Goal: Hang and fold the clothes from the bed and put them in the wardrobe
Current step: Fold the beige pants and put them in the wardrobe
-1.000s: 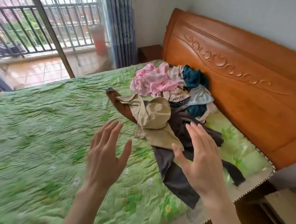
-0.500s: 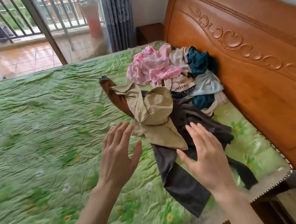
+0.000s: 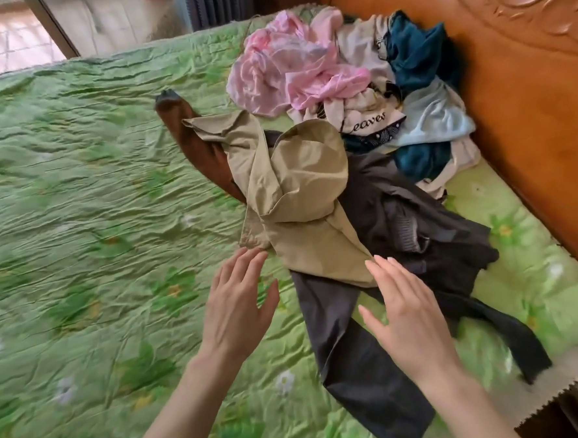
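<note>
A heap of clothes lies on the green bedspread (image 3: 77,204) near the headboard. A khaki garment (image 3: 296,198) sits on top at the front, over a dark grey garment (image 3: 363,356) that spreads toward me. A brown piece (image 3: 195,146) pokes out to the left. Behind are a pink garment (image 3: 288,70), a white one printed "Leaves" (image 3: 366,122), teal (image 3: 416,52) and light blue (image 3: 437,115) pieces. My left hand (image 3: 239,306) hovers with fingers straight just below the khaki garment's corner. My right hand (image 3: 408,316) is flat above the dark grey garment, fingertips at the khaki hem.
The carved wooden headboard (image 3: 527,102) runs along the right side. The mattress corner (image 3: 561,381) with its zigzag trim is at the lower right. Dark curtains (image 3: 213,3) and a balcony door frame (image 3: 52,26) stand at the far end.
Both hands have moved forward toward the khaki garment, and the view has dropped closer to the clothes pile. Neither hand has taken hold of anything.
</note>
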The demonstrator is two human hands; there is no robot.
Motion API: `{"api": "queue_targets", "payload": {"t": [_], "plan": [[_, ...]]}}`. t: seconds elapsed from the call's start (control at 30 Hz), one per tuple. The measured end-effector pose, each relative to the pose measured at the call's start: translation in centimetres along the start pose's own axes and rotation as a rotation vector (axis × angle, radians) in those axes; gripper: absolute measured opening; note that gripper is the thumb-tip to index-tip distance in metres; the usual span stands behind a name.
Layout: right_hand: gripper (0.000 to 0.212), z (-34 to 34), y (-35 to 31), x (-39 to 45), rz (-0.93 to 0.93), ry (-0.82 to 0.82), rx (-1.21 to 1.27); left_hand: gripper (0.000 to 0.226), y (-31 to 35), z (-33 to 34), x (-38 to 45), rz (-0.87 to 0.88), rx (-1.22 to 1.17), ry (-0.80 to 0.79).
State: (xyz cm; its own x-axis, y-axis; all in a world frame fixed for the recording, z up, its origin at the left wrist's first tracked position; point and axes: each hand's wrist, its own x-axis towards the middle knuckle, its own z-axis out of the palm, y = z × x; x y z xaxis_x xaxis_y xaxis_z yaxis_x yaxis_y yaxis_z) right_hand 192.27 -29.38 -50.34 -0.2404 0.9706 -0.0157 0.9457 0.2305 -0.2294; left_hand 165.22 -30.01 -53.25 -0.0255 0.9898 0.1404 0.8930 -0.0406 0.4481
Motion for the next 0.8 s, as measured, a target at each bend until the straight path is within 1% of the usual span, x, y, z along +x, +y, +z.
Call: {"api": "queue_targets", "payload": {"t": [0.3,0.5,0.57,0.6,0.67,0.7,0.8], "plan": [[0.078,12.0,6.0,6.2,0.140,-0.127,-0.015,0.048,-1.7,13.3,4.7,0.104,-0.001,-0.165],[0.094,16.7,7.8,9.6,0.315,-0.256,0.043,0.051,-2.5,19.9,7.3,0.151,0.022,-0.292],[0.096,17.7,7.7,10.2,0.410,-0.283,0.139,0.054,-2.8,21.4,7.6,0.175,0.051,-0.343],[0.092,18.1,7.7,10.5,0.476,-0.283,0.222,0.056,-2.8,22.0,7.7,0.174,0.064,-0.378],[0.075,18.8,7.9,11.1,0.579,-0.255,0.372,0.065,-2.8,22.7,7.5,0.156,0.096,-0.455],[0.067,18.9,7.9,11.2,0.591,-0.241,0.380,0.071,-2.7,22.9,7.3,0.152,0.119,-0.498],[0.041,18.7,7.5,11.6,0.567,-0.220,0.255,0.080,-2.4,22.9,6.7,0.156,0.167,-0.575]]}}
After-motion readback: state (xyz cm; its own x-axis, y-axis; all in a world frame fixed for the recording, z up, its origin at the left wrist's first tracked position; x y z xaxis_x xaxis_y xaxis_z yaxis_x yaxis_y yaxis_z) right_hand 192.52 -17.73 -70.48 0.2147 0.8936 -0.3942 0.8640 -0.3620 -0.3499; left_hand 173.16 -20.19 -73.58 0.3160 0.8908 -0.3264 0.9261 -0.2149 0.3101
